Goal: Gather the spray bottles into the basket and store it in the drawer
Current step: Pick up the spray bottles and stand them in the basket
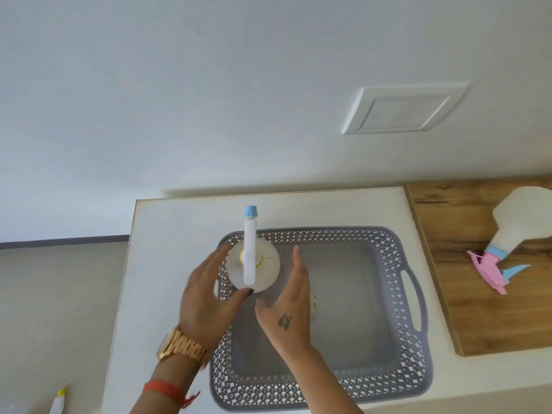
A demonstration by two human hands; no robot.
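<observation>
A grey perforated basket (397, 297) rests on a white cabinet top. In its far left corner stands an upright white spray bottle (265, 270) with a white trigger head and blue nozzle tip. My left hand (209, 297) is spread open just left of that bottle, its thumb near the base. My right hand (288, 306) is open just right of it, fingers straight and apart from it. A second white spray bottle (519, 222) with a pink and blue trigger lies on its side on the wooden board at the right.
The wooden board (466, 309) adjoins the white top (167, 234) on the right. A wall panel (403, 110) sits above. At the bottom left corner a small bottle with a yellow tip (58, 401) shows, below the cabinet's left edge.
</observation>
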